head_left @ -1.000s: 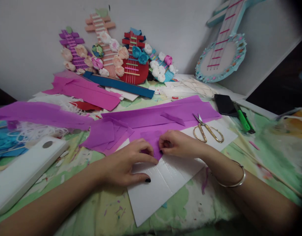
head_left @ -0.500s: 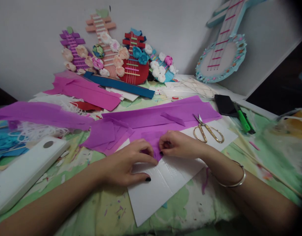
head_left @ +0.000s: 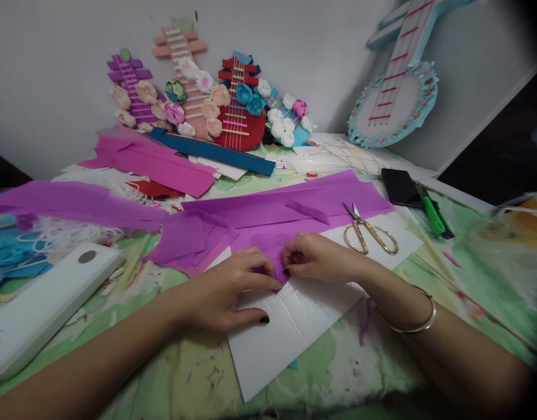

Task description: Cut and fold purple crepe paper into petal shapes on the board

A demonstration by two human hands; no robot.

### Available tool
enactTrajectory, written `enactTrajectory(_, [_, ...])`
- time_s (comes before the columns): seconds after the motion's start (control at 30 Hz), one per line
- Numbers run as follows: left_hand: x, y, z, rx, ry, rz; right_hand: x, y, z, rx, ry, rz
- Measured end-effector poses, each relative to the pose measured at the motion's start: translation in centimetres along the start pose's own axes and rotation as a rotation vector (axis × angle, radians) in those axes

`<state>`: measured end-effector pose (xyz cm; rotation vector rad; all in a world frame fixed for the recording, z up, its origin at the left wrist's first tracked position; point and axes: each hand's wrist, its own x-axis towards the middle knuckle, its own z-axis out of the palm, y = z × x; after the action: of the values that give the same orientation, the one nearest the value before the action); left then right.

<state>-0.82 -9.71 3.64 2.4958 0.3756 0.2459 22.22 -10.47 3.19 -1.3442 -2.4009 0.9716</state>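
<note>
A small piece of purple crepe paper point(head_left: 268, 245) lies over a white board point(head_left: 290, 326), which is set at a slant on the table. My left hand point(head_left: 233, 286) rests on the board with thumb and fingers apart, its index fingertip touching the paper's near corner. At the paper's right edge my right hand point(head_left: 316, 256) is closed in a pinch on it; the fingertips are partly hidden. Scissors with gold handles point(head_left: 369, 230) lie with parted blades just right of my right hand. Larger purple sheets point(head_left: 295, 198) lie behind both hands.
Decorated paper lutes point(head_left: 237, 125) lean on the back wall, and a pale blue one point(head_left: 391, 105) stands at the right. A long white device point(head_left: 53, 303) lies left. A green-handled cutter point(head_left: 433, 216) rests beside a black phone-like slab point(head_left: 400, 185). Magenta paper point(head_left: 154, 160) lies back left.
Both hands stay almost in place. The left index fingertip shifts very slightly at the purple paper's near corner. Nothing else visibly moves.
</note>
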Motion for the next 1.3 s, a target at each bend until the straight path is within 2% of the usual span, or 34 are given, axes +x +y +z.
enactTrajectory(0.6, [0.0, 0.1, 0.0, 0.017, -0.008, -0.003, 0.0, -0.3, 0.0, -0.018, 0.014, 0.008])
enactTrajectory(0.87, [0.1, 0.7, -0.1, 0.090, -0.059, -0.028, 0.2, -0.2, 0.2, -0.028, 0.080, 0.118])
enactTrajectory(1.1, [-0.1, 1.1, -0.1, 0.164, -0.084, -0.012, 0.3, 0.3, 0.1, 0.016, 0.093, 0.124])
enactTrajectory(1.3, [-0.2, 1.2, -0.2, 0.179, -0.058, 0.027, 0.3, 0.4, 0.2, 0.040, 0.089, 0.126])
